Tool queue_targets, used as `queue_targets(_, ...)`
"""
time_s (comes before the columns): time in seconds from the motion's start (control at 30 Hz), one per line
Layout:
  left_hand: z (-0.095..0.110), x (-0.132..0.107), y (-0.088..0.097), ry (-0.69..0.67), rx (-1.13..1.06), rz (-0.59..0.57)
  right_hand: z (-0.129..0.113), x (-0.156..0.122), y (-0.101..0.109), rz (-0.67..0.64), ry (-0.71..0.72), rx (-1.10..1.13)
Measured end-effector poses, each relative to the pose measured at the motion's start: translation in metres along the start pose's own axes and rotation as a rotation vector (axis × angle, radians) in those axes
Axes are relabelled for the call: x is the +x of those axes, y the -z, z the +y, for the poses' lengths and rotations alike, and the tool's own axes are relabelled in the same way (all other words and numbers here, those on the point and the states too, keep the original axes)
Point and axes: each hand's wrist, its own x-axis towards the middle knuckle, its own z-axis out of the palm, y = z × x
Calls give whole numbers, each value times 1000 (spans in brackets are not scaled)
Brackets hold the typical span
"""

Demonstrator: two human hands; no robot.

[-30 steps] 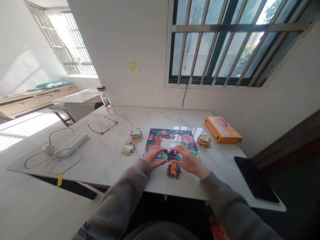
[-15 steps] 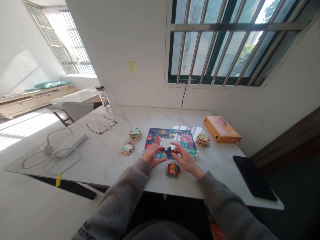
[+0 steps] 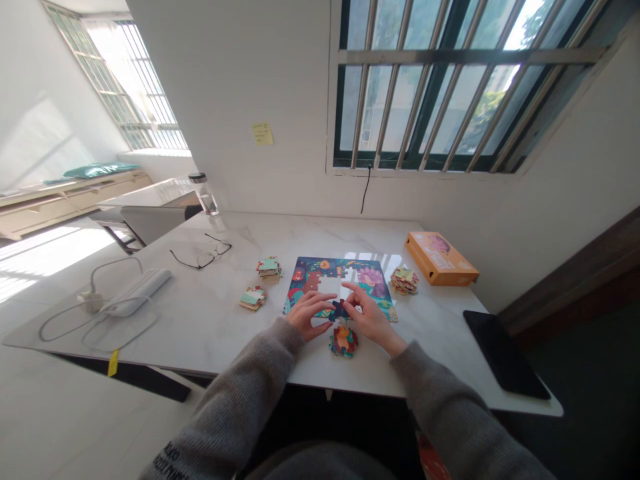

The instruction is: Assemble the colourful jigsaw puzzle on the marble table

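A colourful jigsaw puzzle (image 3: 373,283), partly assembled with a white gap in its middle, lies flat on the table. Over its lower edge, my right hand (image 3: 369,315) pinches a dark blue puzzle piece (image 3: 339,309) between thumb and finger. My left hand (image 3: 311,315) rests at the puzzle's lower left, thumb and fingers apart, close to the piece; whether its fingertips touch it I cannot tell. Just below both hands sits a small pile of puzzle pieces (image 3: 344,341), an orange picture on top.
Two piece stacks, one farther back (image 3: 269,268) and one nearer (image 3: 253,298), stand to the left. Right of the puzzle are another stack (image 3: 404,281), an orange box (image 3: 440,259) and a black tablet (image 3: 505,353). Glasses (image 3: 206,259), a power strip (image 3: 137,293) and a bottle (image 3: 204,194) occupy the left side.
The dark blue piece has shifted slightly and turned in my right fingers. My left fingers have spread a little. The whole view has drifted slightly.
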Motion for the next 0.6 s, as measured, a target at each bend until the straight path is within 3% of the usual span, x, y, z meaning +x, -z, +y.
queue_targets(0.2,0,1,0,25,-30,25,-1,0,2,-3,26,-65)
queue_targets(0.33,0,1,2,97,-71,70,-7,-3,7,55,194,-251)
queue_targets(0.43,1,2,4,120,-89,82,-10,-6,10,15,288,-348)
queue_targets(0.6,-1,1,2,109,-96,63,-5,-9,12,-51,312,-412)
